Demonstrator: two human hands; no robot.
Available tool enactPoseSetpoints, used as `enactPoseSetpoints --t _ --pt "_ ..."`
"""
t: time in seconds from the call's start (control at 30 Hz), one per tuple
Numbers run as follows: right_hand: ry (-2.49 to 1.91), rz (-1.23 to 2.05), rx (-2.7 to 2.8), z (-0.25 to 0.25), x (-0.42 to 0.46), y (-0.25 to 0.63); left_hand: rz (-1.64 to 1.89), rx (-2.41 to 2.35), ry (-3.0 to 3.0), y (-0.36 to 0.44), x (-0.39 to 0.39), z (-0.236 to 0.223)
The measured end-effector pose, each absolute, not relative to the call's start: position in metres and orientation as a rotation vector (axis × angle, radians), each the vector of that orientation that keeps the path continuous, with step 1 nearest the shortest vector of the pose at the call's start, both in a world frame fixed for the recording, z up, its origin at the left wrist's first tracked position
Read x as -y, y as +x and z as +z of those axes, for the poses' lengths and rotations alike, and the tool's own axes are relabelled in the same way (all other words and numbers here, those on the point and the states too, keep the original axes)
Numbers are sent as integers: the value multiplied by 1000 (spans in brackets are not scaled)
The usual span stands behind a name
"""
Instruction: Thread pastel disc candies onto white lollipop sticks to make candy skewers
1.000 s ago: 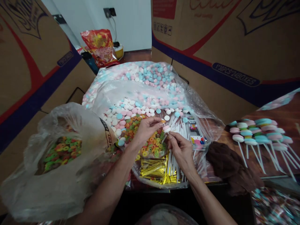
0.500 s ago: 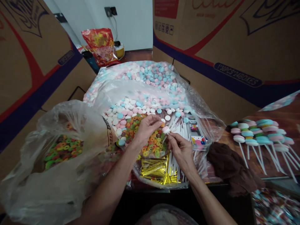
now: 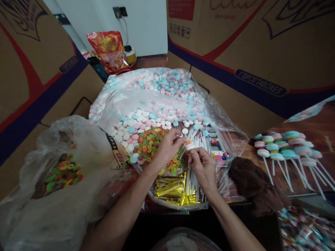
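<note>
My right hand [image 3: 204,166] pinches a marshmallow skewer, its fingers closed just below a pale pink-white marshmallow [image 3: 190,146]. Most of its stick is hidden by the fingers. An orange gummy ring [image 3: 187,142] lies against the top of that marshmallow. My left hand [image 3: 169,146] comes in from the left, thumb and finger closed at the ring's edge. Beneath both hands are gummy rings [image 3: 149,143] in several colours and a heap of white lollipop sticks [image 3: 200,141]. Loose white, pink and blue marshmallows [image 3: 131,129] lie just behind.
A large clear bag of marshmallows [image 3: 167,80] lies behind. Gold twist ties [image 3: 170,188] sit in front; a plastic bag of gummy rings [image 3: 62,172] is at left. Finished marshmallow skewers [image 3: 290,146] and a brown cloth [image 3: 251,181] are at right. Cardboard boxes [image 3: 235,45] flank the table.
My left hand has brought the orange gummy ring onto the top of the marshmallow in my right hand. The marshmallow has tipped more level. The whole view has shifted slightly.
</note>
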State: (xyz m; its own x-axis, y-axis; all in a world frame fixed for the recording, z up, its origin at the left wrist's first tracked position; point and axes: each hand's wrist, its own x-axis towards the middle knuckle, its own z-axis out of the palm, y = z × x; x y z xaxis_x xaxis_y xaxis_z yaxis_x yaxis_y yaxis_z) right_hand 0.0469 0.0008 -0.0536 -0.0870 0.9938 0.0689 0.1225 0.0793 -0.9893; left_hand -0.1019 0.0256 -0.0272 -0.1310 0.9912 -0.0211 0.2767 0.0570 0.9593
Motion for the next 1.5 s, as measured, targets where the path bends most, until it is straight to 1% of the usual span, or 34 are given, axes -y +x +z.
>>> enactPoseSetpoints --t 0.07,0.17,0.23,0.33,0.4,0.5,0.63,0.73,0.93,1.07,1.13,1.23,1.37,1.5 --pt "-1216 1176 1332 -53 -3 47 1034 -1774 1595 -103 -32 -24" --pt "-1226 1212 1286 -54 -3 48 697 -2056 1915 -103 -40 -21" --pt "-1230 1213 1277 -56 -2 48 504 -2156 2008 -101 -44 -22" --pt "-1230 1208 1257 -56 -2 48 410 -2222 2031 -98 -51 -26" --pt "-1229 1212 1240 -56 -3 48 454 -2213 1995 -99 -56 -27" --pt "-1225 1217 1221 -54 -3 48 628 -2143 1913 -102 -64 -29" --pt "-1226 1222 1234 -53 -3 49 833 -1893 1900 -102 -76 -34" --pt "-1238 1204 1242 -53 -2 49 841 -1796 1933 -99 -82 -40" --pt "-1237 1186 1243 -56 -3 49 758 -1902 1946 -93 -76 -43" --pt "-1232 1168 1242 -56 -3 48 698 -1859 2019 -92 -67 -41" --pt "-1226 1169 1242 -56 -3 49 735 -1830 1994 -93 -65 -42" --pt "-1221 1175 1261 -56 -3 49 948 -1747 1771 -98 -64 -44" --pt "-1207 1183 1353 -55 0 49 1270 -1448 1314 -105 -60 -42" --pt "-1170 1174 1454 -53 2 47 1395 -1319 1062 -110 -49 -37"
